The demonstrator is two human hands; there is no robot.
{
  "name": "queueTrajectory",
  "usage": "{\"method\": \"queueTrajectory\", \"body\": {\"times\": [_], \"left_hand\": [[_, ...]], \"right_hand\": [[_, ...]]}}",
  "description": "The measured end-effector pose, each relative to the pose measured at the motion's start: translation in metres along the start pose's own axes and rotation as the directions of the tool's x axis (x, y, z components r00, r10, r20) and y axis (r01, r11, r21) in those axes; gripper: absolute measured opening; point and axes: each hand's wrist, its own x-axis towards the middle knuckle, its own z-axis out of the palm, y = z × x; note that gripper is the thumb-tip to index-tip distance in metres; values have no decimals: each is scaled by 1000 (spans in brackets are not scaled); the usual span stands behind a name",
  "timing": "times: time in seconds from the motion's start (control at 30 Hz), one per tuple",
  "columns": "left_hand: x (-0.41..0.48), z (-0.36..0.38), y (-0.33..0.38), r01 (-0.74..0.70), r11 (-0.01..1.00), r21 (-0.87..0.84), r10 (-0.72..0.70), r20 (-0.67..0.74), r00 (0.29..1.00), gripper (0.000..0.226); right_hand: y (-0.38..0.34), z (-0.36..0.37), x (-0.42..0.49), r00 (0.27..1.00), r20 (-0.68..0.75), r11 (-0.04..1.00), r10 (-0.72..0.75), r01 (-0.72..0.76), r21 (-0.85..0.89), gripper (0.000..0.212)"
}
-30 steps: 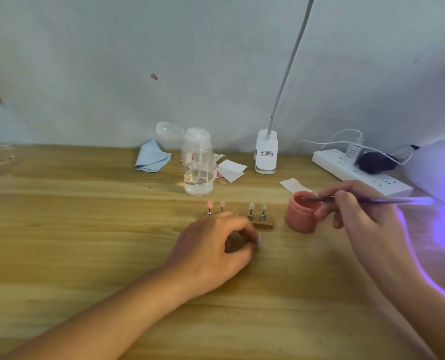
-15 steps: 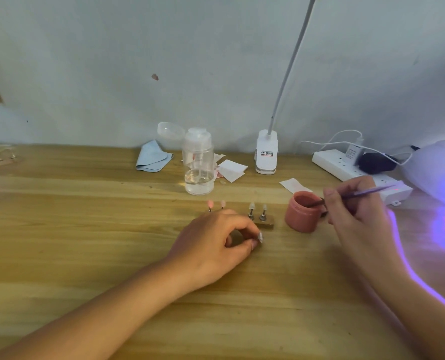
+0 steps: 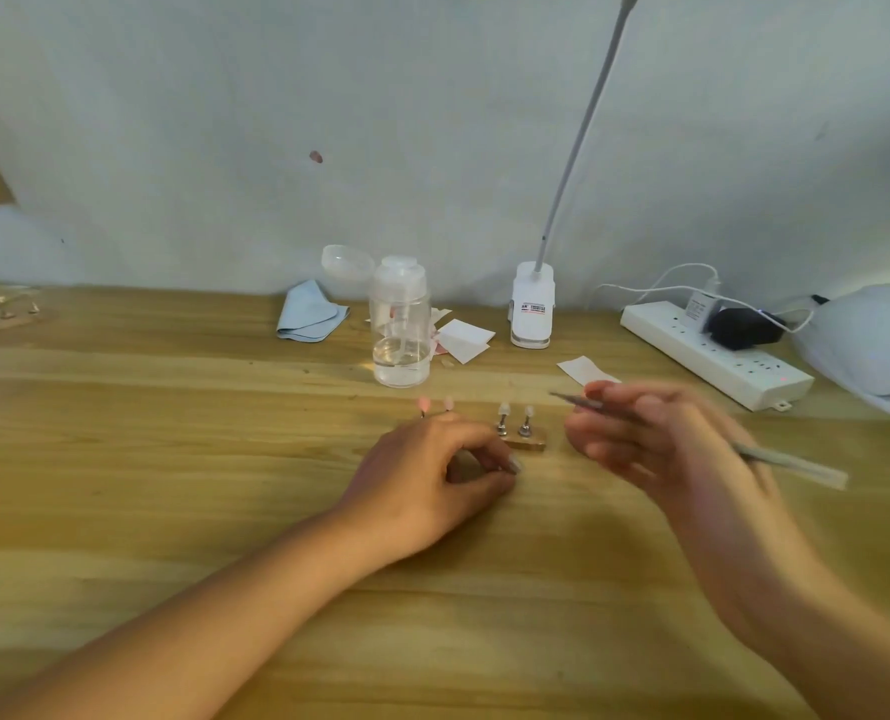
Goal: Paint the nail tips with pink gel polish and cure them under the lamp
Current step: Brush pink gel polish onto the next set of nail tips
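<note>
While your left hand (image 3: 432, 475) rests on the wooden table (image 3: 172, 459), its fingers curl down over the left part of the wooden strip (image 3: 528, 445) and grip it at the near edge, thumb and forefinger tips meeting just in front of it. Four nail tips stand on metal pegs along that strip: two pink nail tips (image 3: 423, 405) at the left, showing just past your knuckles, and two pale nail tips (image 3: 504, 407) at the right, in the open. Your right hand (image 3: 656, 439) is motion-blurred, just right of the strip and raised off the table. It pinches the brush (image 3: 796, 462), with the bristle end pointing left and up, near the pale tips but not touching them; the handle runs out past the back of your hand to the right. The curing lamp (image 3: 869, 345) sits at the far right edge, beside a white power strip (image 3: 718, 356) with plugs in it. Behind the nail tips stands a clear bottle (image 3: 400, 330) with a little liquid. A blue cloth (image 3: 307, 317) lies to its left by the wall. A desk-lamp clip base (image 3: 532, 309) and white paper squares (image 3: 466, 340) lie to its right.
</note>
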Motion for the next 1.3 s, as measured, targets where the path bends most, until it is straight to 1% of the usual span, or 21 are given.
{"method": "queueTrajectory", "body": {"times": [0.1, 0.2, 0.37, 0.5, 0.7, 0.8, 0.93, 0.97, 1.03, 1.07, 1.1, 1.13, 1.2, 1.23, 1.3], "left_hand": [[1, 0, -1, 10, 1000, -3, -10, 17, 1000, 6], [3, 1, -1, 19, 999, -27, -19, 18, 1000, 5], [3, 3, -2, 37, 999, -33, -36, 4, 999, 5], [4, 2, -2, 33, 999, -30, -33, 0, 999, 17], [5, 3, -1, 39, 999, -38, -39, 7, 999, 17], [5, 4, -3, 52, 998, -37, -51, 25, 998, 11], [3, 3, -1, 33, 999, -42, -32, 22, 999, 14], [3, 3, 0, 25, 999, -40, -25, 17, 1000, 14], [2, 3, 2, 16, 999, -36, -15, 9, 1000, 15], [2, 2, 3, 16, 999, -32, -15, 8, 1000, 16], [2, 2, 3, 17, 999, -30, -17, 11, 1000, 14], [2, 2, 4, 18, 999, -29, -18, 14, 1000, 12], [2, 2, 4, 16, 999, -31, -15, 17, 1000, 9], [2, 2, 4, 13, 999, -34, -12, 19, 1000, 9], [2, 1, 4, 8, 999, -33, -8, 21, 1000, 11]], "right_hand": [[12, 2, -10, 997, 76, 993, -17, 25, -112, 10], [18, 1, -11, 994, 106, 991, -9, 23, -129, 8], [24, -1, -9, 990, 141, 981, -2, 29, -190, 14], [27, 0, -10, 986, 169, 967, 0, 42, -250, 15], [26, 0, -10, 989, 146, 969, -23, 58, -239, 14], [25, 1, -10, 990, 142, 969, -21, 55, -240, 14], [23, 2, -11, 986, 150, 979, -71, 98, -178, 9], [23, 3, -11, 984, 141, 978, -106, 129, -165, 8], [18, 4, -10, 976, 92, 967, -196, 208, -151, 15], [15, 4, -9, 973, 48, 963, -227, 231, -137, 15], [10, 2, -6, 972, 2, 965, -233, 232, -124, 10], [5, -2, -3, 974, -39, 968, -224, 217, -129, 7], [-4, -12, 6, 977, -111, 970, -181, 159, -184, 20], [-7, -18, 11, 977, -141, 967, -159, 126, -221, 22], [-9, -26, 24, 974, -198, 947, -113, 46, -317, 16]]}}
